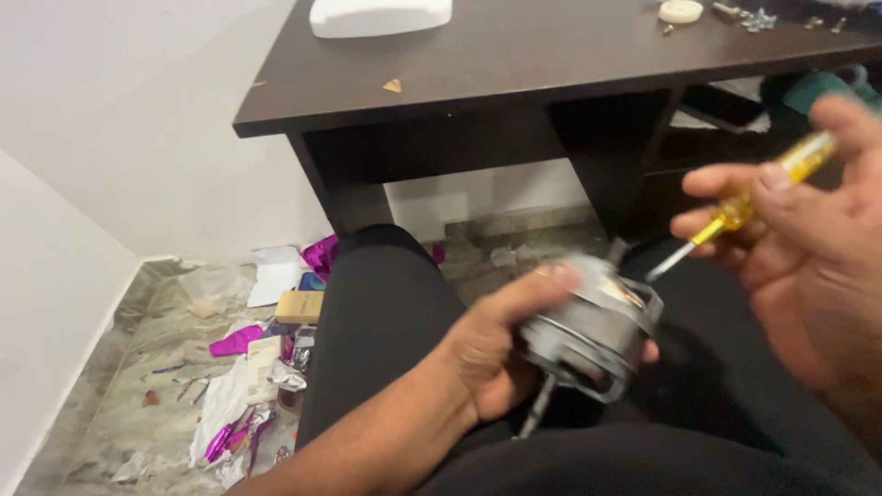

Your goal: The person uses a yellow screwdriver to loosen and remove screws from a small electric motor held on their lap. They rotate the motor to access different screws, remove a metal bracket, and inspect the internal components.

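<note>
Both hands grip: left hand (pixel 491 354) clasps grey motor (pixel 588 331), right hand (pixel 808 239) pinches yellow screwdriver (pixel 767 188)

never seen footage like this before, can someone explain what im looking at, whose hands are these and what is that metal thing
There is one picture, taken by a camera worn on a person's head and looking down at their lap, so both hands are that person's own. They sit with legs in dark trousers.

The left hand grips a round grey metal part that looks like a small motor, with a shaft sticking out below. The right hand holds a yellow-handled screwdriver, its tip close to the motor's top edge.

Ahead stands a dark wooden table bearing a white object, a white round thing and some small screws. Paper scraps and shiny purple foil litter the floor to the left.
</note>
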